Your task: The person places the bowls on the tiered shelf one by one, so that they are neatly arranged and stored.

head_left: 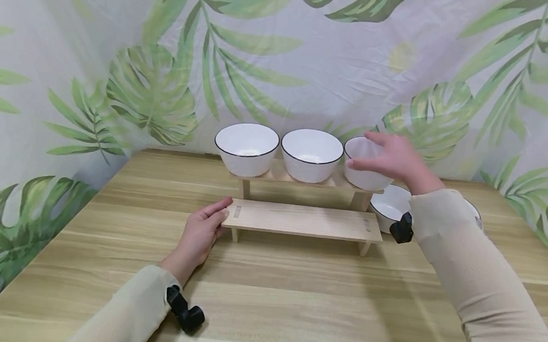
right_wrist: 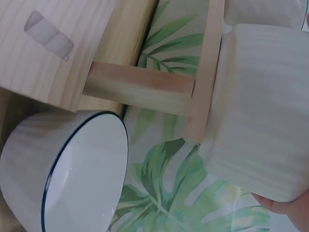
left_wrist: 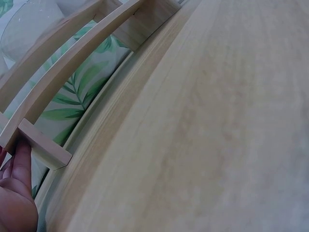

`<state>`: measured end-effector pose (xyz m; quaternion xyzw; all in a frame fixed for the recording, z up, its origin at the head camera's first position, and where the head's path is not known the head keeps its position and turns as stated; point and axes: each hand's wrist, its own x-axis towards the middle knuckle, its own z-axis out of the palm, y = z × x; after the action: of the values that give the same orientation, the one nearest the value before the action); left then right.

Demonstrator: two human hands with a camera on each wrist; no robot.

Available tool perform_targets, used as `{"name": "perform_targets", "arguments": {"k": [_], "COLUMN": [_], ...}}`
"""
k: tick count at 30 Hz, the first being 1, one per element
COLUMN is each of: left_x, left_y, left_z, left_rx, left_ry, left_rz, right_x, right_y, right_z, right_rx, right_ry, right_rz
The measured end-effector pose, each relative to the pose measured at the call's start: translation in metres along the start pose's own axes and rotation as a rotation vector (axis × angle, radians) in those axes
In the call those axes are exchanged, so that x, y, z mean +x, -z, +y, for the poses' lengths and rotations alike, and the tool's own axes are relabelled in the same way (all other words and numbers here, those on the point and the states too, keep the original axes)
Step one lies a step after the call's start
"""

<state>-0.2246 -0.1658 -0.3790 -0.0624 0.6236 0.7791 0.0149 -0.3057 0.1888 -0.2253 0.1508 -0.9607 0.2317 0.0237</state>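
Note:
A two-step wooden rack (head_left: 299,220) stands on the table. My left hand (head_left: 201,230) grips the left end of its lower board, thumb on the edge and fingers beneath. On the upper step sit three white bowls with dark rims: a left bowl (head_left: 246,149), a middle bowl (head_left: 311,155) and a right bowl (head_left: 368,172). My right hand (head_left: 396,158) holds the right bowl, thumb across its front and fingers at the far rim. In the right wrist view the right bowl (right_wrist: 260,106) rests against the upper board (right_wrist: 205,82), with a finger along its side.
Another white bowl (head_left: 389,204) stands on the table right of the rack, under my right wrist. Behind my right sleeve a further bowl's rim (head_left: 475,212) shows. A leaf-patterned cloth (head_left: 266,43) hangs behind the wooden table (head_left: 291,305).

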Motion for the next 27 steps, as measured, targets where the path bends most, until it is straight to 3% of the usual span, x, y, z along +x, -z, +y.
{"name": "perform_targets", "arguments": {"k": [11,27], "left_x": [0.000,-0.002], "left_y": [0.001,-0.002], "left_z": [-0.001,0.002], "left_rx": [-0.002,0.007], "left_ry": [0.006,0.008], "left_rz": [-0.001,-0.003], "right_x": [0.001,-0.013], "right_y": [0.004,0.032], "right_z": [-0.001,0.003], "right_rx": [-0.082,0.006], "right_ry": [0.052,0.083], "right_rz": [-0.081,0.023]}}
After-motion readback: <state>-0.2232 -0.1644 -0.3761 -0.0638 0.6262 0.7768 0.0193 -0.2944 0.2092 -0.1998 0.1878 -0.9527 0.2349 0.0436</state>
